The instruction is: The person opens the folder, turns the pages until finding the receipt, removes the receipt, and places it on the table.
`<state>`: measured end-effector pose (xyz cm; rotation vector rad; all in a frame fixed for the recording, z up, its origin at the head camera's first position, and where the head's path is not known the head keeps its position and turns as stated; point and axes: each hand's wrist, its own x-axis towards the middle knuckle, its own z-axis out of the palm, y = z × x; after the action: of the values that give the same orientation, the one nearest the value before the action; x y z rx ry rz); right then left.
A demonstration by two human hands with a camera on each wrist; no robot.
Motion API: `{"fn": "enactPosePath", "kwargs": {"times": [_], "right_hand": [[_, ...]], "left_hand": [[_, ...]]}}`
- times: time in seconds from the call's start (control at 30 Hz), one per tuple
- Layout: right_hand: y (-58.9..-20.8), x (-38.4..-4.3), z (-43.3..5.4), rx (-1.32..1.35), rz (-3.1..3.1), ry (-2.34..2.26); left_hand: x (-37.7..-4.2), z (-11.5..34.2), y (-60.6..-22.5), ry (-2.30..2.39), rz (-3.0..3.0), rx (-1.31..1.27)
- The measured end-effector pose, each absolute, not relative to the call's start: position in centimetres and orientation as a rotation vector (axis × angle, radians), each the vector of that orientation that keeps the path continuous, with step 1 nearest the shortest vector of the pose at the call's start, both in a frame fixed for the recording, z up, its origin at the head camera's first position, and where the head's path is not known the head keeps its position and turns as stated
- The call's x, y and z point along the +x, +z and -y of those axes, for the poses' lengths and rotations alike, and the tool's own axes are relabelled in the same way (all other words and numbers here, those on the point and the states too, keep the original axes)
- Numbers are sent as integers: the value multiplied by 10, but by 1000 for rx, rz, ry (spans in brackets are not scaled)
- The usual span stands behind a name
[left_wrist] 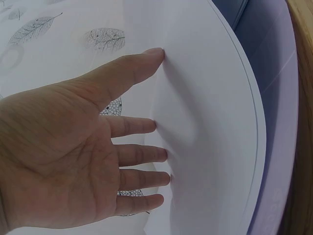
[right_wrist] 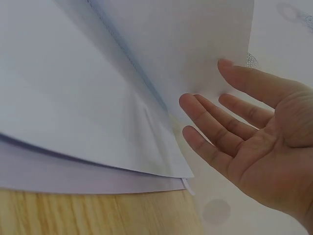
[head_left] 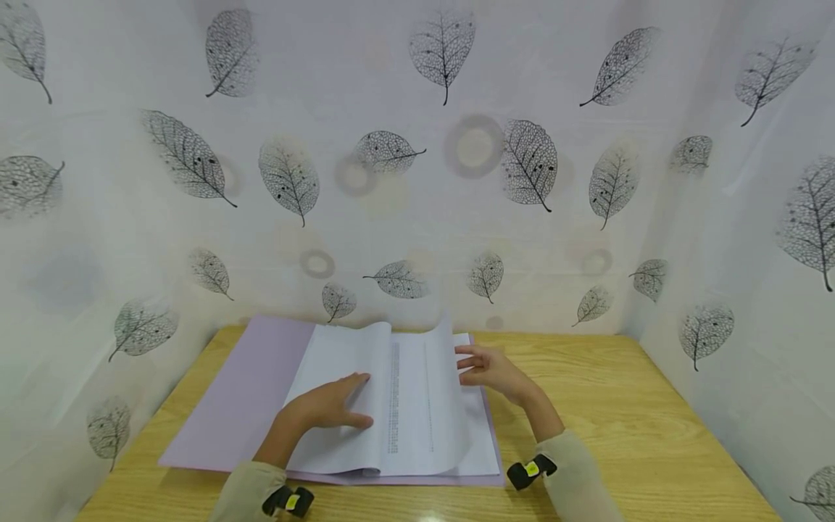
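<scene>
A lilac folder (head_left: 235, 413) lies spread on the table, holding a stack of white sheets (head_left: 333, 355). My left hand (head_left: 322, 407) rests on the left-hand pages with thumb and fingers spread; the left wrist view shows its fingertips against the bowed paper (left_wrist: 215, 122). One printed sheet (head_left: 414, 406) stands partly raised, its right side curving upward. Beside that raised edge is my right hand (head_left: 497, 373), fingers extended and slightly bent. In the right wrist view its fingertips (right_wrist: 188, 103) overlap the lifted sheet (right_wrist: 210, 34), with thumb and fingers apart.
The wood-grain table (head_left: 607, 428) extends to both sides of the folder. A pale curtain with leaf prints (head_left: 391, 217) closes off the back and sides. Black straps (head_left: 531, 471) circle both sleeves near the wrists.
</scene>
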<state>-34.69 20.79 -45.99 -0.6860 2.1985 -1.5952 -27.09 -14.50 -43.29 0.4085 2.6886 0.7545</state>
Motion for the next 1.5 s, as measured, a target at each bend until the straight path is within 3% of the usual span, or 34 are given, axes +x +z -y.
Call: {"fn": "enactPosePath", "kwargs": {"times": [1.5], "right_hand": [[-463, -330, -166, -806, -2176, -1481]], "left_hand": [[-274, 146, -439, 751, -2690, 404]]}}
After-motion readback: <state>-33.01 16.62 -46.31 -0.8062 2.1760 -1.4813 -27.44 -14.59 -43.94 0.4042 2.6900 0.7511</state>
